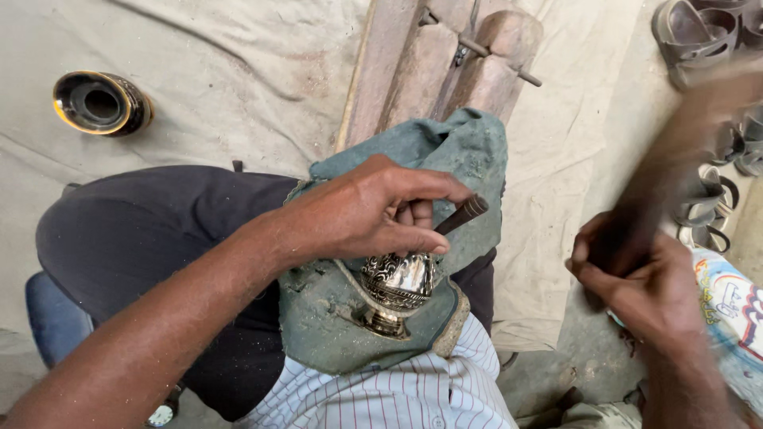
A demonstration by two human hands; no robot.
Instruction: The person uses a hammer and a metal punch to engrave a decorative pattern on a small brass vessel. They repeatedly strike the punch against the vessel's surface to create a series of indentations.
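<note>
My left hand (369, 214) grips a thin dark metal chisel (461, 214), its tip set against a shiny engraved metal vase (396, 287). The vase lies on a green cloth pad (413, 159) across my lap. My right hand (636, 278) is raised at the right, closed round the handle of a wooden mallet (683, 143) that is blurred with motion and points up and to the right.
A dark gold-rimmed vase (101, 103) lies on its side on the grey floor sheet (238, 71) at upper left. Wooden blocks (445, 63) stand beyond my knee. Sandals (699, 32) lie at upper right, a printed sack (735, 310) at right.
</note>
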